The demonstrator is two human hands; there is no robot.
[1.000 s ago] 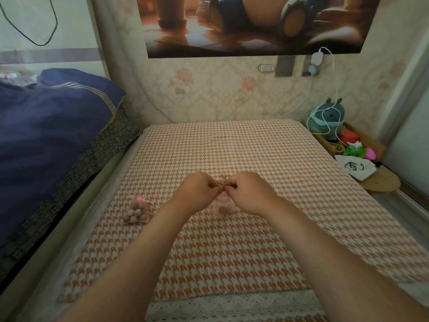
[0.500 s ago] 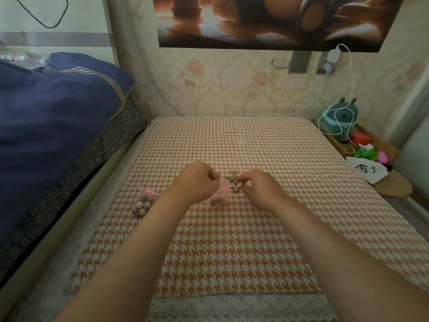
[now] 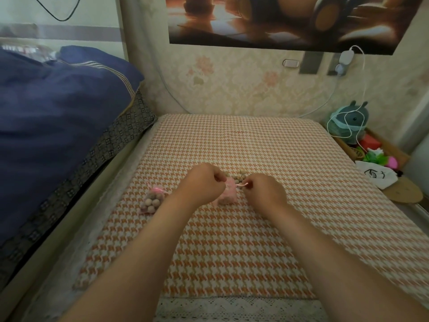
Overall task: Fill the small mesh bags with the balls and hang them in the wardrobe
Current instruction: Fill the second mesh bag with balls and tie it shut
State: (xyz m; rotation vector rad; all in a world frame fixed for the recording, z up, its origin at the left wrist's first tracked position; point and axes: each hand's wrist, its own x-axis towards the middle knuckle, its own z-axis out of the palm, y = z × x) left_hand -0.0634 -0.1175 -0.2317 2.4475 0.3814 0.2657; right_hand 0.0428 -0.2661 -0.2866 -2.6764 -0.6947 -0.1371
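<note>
One filled, tied bag [image 3: 153, 202] lies left of the pink bag [image 3: 228, 194] on the surface [image 3: 267, 240], whose cord [image 3: 241, 185] both hands, left [image 3: 204, 183] and right [image 3: 264, 194], pinch closed beside loose balls [image 3: 239, 178], so filling seems partly done and hanging remains.

A bed in an orange-and-white houndstooth cover [image 3: 255, 140] meets a floral-papered wall [image 3: 243, 84]. A poster [image 3: 278, 19] hangs above. A navy quilt [image 3: 53, 108] is heaped at left. A low wooden shelf [image 3: 385, 147] at right carries a teal plush toy [image 3: 348, 122] draped with a white charger cable [image 3: 362, 73].
</note>
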